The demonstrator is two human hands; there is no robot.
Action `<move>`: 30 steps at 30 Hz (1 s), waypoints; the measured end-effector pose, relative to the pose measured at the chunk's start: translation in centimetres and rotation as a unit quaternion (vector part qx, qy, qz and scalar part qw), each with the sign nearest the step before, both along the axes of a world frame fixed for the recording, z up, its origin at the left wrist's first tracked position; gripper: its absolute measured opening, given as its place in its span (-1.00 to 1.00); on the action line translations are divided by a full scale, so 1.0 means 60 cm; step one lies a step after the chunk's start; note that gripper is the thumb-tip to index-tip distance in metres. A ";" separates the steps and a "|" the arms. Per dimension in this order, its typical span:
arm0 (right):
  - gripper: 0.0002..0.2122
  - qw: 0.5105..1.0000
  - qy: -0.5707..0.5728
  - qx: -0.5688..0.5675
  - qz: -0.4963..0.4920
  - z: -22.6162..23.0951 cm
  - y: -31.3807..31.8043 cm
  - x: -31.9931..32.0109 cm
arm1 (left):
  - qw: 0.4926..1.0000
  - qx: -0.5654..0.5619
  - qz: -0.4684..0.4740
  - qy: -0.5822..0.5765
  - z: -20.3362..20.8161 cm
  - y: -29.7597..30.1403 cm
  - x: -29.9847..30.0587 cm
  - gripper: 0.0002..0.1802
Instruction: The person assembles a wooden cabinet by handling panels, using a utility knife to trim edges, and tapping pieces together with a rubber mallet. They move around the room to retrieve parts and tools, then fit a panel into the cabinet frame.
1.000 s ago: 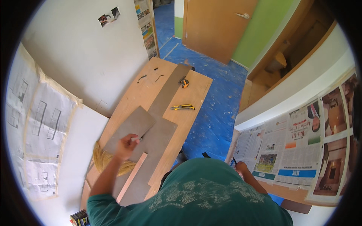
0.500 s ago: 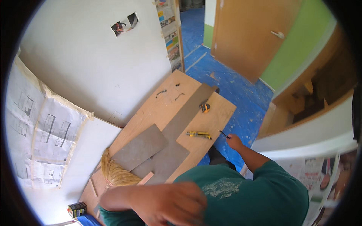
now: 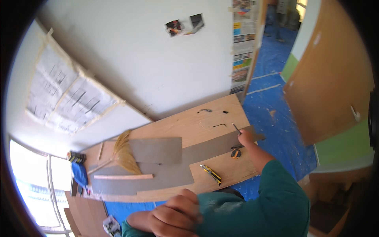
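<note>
My right hand (image 3: 245, 138) is closed around a slim dark pencil (image 3: 236, 128), its pale end pointing up and away over the wooden board (image 3: 173, 122). My left hand (image 3: 175, 215) hovers in front of my green shirt, fingers curled in a loose fist with nothing sticking out. Close to the right hand, a black and yellow tape measure (image 3: 235, 153) sits on the board. A yellow and black utility knife (image 3: 211, 175) lies nearer to me. Long grey-brown sheet material (image 3: 215, 147) runs along the board, and a grey-brown rectangular piece (image 3: 156, 152) lies on its left part.
A straw broom head (image 3: 124, 152) and a wood strip (image 3: 124, 177) lie at the left. Dark scraps (image 3: 220, 125) dot the far right of the board. Blue sheeting (image 3: 272, 130) covers the floor beside a wooden door (image 3: 331, 75). Someone's legs (image 3: 272, 23) show beyond the doorway.
The view has swung to the left. My right hand has moved with the pencil from beside the board's near edge to over its right part. My left hand stays by my chest.
</note>
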State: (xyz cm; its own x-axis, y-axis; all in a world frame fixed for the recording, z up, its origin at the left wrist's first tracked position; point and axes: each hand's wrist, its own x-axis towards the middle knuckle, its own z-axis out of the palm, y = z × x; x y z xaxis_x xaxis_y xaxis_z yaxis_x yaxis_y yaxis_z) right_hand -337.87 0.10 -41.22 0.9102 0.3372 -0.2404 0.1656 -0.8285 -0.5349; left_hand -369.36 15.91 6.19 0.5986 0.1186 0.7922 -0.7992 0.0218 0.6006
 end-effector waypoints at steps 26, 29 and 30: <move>-0.28 0.935 -0.032 -0.087 0.342 0.063 -0.029 -0.068 | 0.819 0.133 0.320 0.458 -0.206 0.090 -0.113 -0.83; -0.23 0.918 -0.026 -0.127 0.374 0.061 -0.043 -0.097 | 0.635 -0.042 0.408 0.654 -0.426 0.098 -0.301 -0.76; -0.22 0.919 -0.008 -0.119 0.376 0.057 -0.043 -0.093 | 0.572 -0.021 0.427 0.700 -0.475 0.086 -0.355 -0.72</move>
